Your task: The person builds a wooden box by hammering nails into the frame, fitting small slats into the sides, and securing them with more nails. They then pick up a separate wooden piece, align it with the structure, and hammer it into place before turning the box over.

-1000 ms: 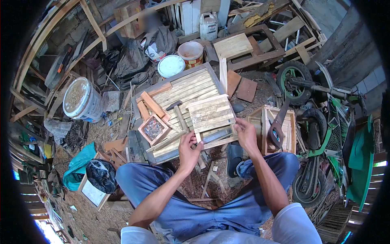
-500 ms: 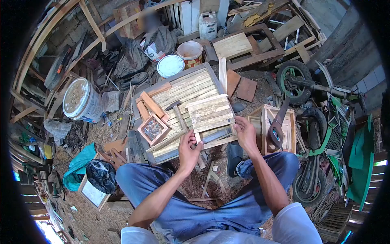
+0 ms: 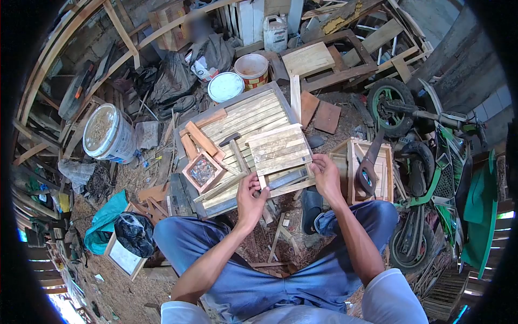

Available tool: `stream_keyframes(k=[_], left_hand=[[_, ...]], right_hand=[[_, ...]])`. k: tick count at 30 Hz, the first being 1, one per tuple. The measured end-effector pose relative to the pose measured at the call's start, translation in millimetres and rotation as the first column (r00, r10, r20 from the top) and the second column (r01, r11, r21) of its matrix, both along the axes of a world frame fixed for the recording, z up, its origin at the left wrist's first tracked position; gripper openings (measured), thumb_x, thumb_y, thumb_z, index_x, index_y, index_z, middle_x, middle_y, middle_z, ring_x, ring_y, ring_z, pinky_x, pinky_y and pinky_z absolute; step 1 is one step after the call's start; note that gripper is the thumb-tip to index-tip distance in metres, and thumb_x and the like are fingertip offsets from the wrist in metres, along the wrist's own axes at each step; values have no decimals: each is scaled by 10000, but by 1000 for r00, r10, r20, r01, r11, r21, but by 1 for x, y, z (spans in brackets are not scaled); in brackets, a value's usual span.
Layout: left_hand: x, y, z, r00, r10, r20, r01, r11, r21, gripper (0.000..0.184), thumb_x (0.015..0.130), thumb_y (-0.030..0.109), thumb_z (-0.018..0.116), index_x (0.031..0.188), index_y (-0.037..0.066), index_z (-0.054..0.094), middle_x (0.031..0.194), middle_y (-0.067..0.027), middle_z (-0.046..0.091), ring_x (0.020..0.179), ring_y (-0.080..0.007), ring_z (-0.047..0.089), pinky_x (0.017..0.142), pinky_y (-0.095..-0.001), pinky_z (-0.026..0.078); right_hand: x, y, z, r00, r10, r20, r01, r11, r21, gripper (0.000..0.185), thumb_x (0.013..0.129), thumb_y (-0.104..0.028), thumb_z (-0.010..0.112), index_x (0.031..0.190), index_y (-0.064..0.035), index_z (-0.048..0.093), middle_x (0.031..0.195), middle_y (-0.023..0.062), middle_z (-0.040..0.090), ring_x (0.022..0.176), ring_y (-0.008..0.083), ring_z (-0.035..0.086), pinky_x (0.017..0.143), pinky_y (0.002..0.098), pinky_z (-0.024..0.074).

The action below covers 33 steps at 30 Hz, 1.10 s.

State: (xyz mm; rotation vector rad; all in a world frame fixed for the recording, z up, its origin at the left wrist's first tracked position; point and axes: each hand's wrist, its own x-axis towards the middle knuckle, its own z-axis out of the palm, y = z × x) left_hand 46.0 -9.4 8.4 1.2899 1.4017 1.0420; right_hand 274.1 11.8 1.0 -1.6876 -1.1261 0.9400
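Observation:
A small slatted wooden panel (image 3: 279, 148) rests over the near right part of a framed slatted board (image 3: 243, 116). My left hand (image 3: 251, 197) grips the panel's frame at its lower left corner, fingers closed round the wood. At its lower right corner, my right hand (image 3: 326, 175) pinches the edge between thumb and fingers. A hammer (image 3: 237, 151) lies left of the panel. Further left are a square wooden box of small metal pieces (image 3: 204, 171) and some reddish wood blocks (image 3: 203, 139).
A wooden crate (image 3: 391, 173) with a handsaw (image 3: 368, 164) stands at the right, beside a green motorbike (image 3: 431, 183). Buckets (image 3: 226, 87) stand behind the board, and a large bucket (image 3: 102, 132) is at the left. A black bag (image 3: 134, 233) lies at the lower left.

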Motion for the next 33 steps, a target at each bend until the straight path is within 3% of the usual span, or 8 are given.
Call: stream_keyframes(k=[21,24,27,33], left_hand=[[0,1,0,1000,-9,6,9,1000,-28,593,807,-70,688,1343,-35,437,1121,-114,532,973,-157,567,865,-284,522],[0,0,2,999,-12,35,13,999,-35,596,807,-76,684,1346,-36,435,1122,-113,528,973,-156,566,864,-283,522],[0,1,3,999,-17,36,18,999,-38,600,805,-79,684,1349,-37,434,1123,-113,525,973,-155,565,866,-281,520],[0,1,3,1000,-12,28,13,999,-42,603,801,-78,684,1350,-39,437,1131,-114,523,974,-156,565,867,-280,517]], right_hand=[[0,0,3,1000,19,20,-19,1000,6,267,905,39,584,1168,62,541,1120,160,656,1068,212,639,941,300,494],[-2,-1,5,1000,-2,31,1,999,37,253,901,32,570,1153,54,566,1086,217,679,1066,266,664,929,332,504],[0,-1,5,999,29,25,-29,1000,4,269,911,39,567,1177,64,535,1130,165,650,1085,215,636,954,304,489],[-1,-1,6,999,20,36,-20,1000,-4,263,911,39,568,1172,57,545,1116,159,657,1077,210,638,952,304,488]])
